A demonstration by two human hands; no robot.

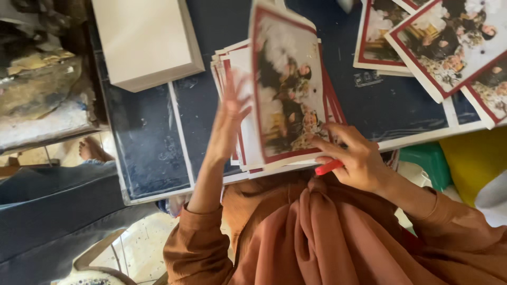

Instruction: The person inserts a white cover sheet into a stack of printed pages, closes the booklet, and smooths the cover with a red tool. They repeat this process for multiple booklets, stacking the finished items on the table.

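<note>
Both hands at the photo stack: left hand [231, 113] spread and flat, right hand [355, 161] curled round a red marker [328, 167].

Left hand lies fingers fanned on the stack of prints [244, 137], apparently steadying it while the top print [288, 87] lifts and bows upward; its lower corner sits by the right fingers, though which fingers pinch it I cannot tell. Marker: one, tucked in the right hand at 5 o'clock of the stack, likely kept ready. Stack: red-bordered sheets fanned at the edges, too many to count. At 10 o'clock, one white box [145, 39] on the dark table [150, 142]. At 2 o'clock, at least three loose prints [449, 45] overlapping. At 8 o'clock, one bare foot [91, 149] of another person.
</note>
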